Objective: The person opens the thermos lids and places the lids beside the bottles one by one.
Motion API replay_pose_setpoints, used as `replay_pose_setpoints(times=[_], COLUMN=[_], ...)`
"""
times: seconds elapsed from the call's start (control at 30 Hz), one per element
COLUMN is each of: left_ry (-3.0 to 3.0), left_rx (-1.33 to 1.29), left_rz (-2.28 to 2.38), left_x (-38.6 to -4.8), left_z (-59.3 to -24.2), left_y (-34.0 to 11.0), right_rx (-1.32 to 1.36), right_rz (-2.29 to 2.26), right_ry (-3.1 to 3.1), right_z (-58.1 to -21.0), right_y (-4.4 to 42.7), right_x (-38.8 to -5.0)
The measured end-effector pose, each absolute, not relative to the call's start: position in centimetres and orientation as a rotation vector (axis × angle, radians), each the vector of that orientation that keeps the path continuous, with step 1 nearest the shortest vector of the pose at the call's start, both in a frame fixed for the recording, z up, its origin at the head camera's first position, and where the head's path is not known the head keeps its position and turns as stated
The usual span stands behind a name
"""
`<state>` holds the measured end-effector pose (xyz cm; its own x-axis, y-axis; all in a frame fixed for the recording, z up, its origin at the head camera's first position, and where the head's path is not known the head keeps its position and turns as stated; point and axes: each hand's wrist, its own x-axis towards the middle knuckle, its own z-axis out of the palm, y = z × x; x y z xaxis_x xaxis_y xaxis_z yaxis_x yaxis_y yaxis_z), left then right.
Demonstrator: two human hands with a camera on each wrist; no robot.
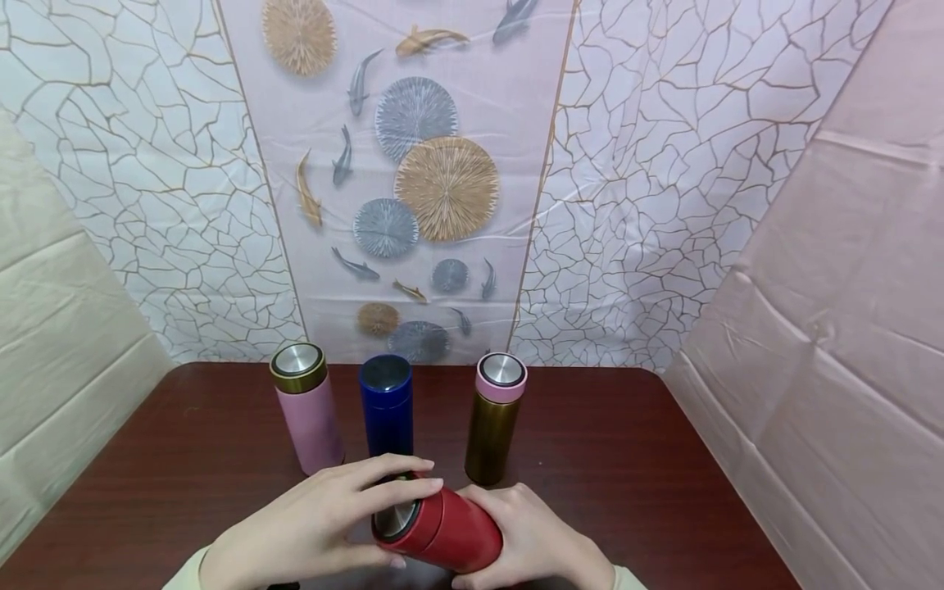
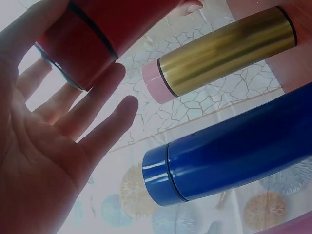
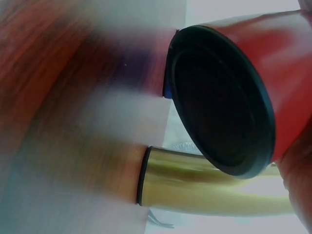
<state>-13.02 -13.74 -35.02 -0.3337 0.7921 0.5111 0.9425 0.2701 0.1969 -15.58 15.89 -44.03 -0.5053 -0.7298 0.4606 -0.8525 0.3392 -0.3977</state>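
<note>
A red bottle [image 1: 460, 533] with a silver-topped lid is held tilted above the table, its lid toward the left. My right hand [image 1: 534, 537] grips its lower body; in the right wrist view its black base [image 3: 222, 102] faces the camera. Around the lid end is my left hand [image 1: 324, 520], fingers over the top and thumb below. The left wrist view shows the left hand [image 2: 53, 112] with fingers spread along the red lid [image 2: 80, 46]. Just behind the hands stands a blue bottle [image 1: 387, 410].
On the brown table [image 1: 612, 459], a pink bottle [image 1: 310, 426] with a gold-rimmed lid stands at the left and a gold bottle [image 1: 490, 434] with a pink-rimmed lid at the right. Patterned cloth [image 1: 619, 205] hangs behind. A small dark object [image 1: 283, 586] shows at the bottom edge.
</note>
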Motion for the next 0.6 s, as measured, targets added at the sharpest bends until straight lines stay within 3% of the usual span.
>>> replay_pose_setpoints(times=[0.6], left_ry=[-2.225], left_rx=[-1.345], left_rz=[-0.57], left_x=[-13.77], left_z=[-36.05], left_y=[-13.78], right_rx=[1.407], right_rz=[0.907], right_ry=[-2.462], right_z=[-44.57], right_y=[15.78], right_x=[-15.73])
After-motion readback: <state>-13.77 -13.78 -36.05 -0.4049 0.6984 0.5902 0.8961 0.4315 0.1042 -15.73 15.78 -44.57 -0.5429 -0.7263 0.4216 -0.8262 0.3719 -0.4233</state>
